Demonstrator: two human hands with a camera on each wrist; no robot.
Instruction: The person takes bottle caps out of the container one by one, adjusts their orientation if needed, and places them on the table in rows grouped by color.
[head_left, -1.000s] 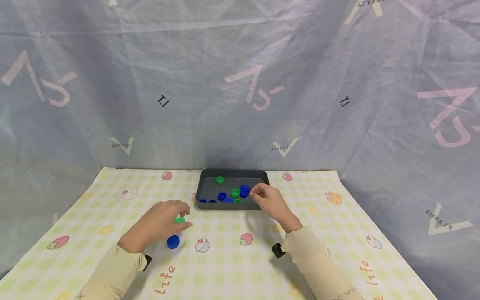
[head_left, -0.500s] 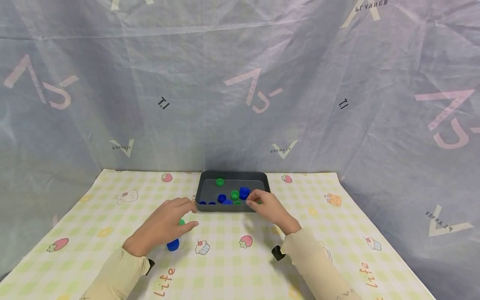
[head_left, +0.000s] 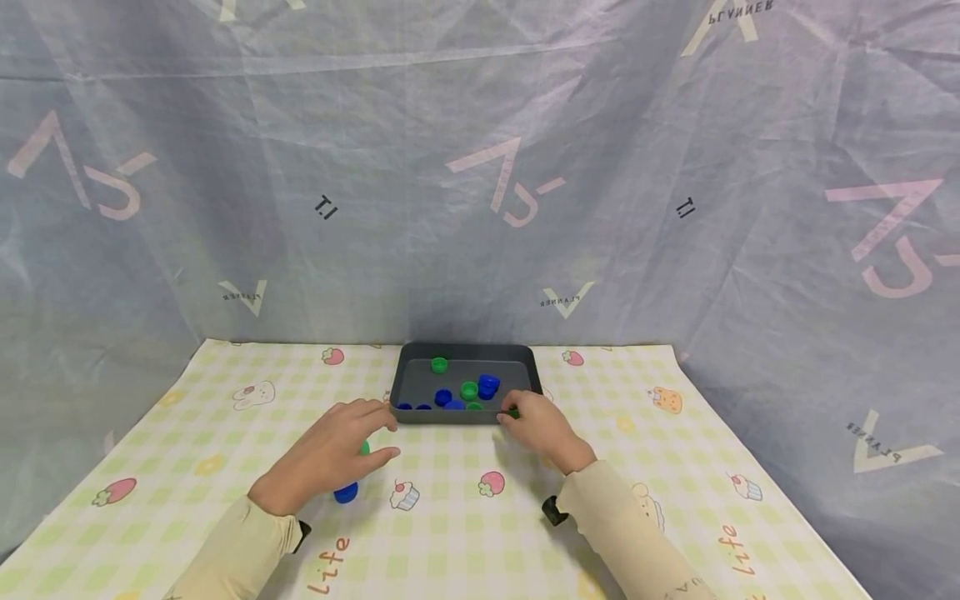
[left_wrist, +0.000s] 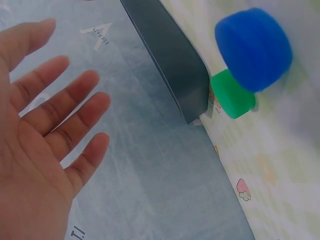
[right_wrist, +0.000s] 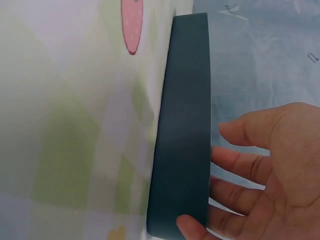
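Note:
My left hand point(head_left: 322, 450) hovers over the table with its fingers spread and holds nothing; the left wrist view shows its bare palm. Below it, a blue bottle cap point(left_wrist: 254, 50) and a green bottle cap point(left_wrist: 233, 95) sit on the cloth, partly hidden by the hand in the head view. My right hand point(head_left: 546, 429) is at the front right corner of a dark grey tray point(head_left: 442, 416). Its fingertips reach over the rim, close to a green cap point(head_left: 513, 412); the little finger lies outside the wall. No cap shows between finger and thumb.
Several blue and green caps lie in the tray, among them a green cap point(head_left: 439, 365) at the back and blue caps point(head_left: 488, 386) towards the right. A checked tablecloth point(head_left: 442, 533) covers the table. Behind it hangs a grey curtain point(head_left: 480, 250).
My right hand has moved down and slightly right, from above the tray's inside to its front right corner. The left hand has shifted a little right over the two caps.

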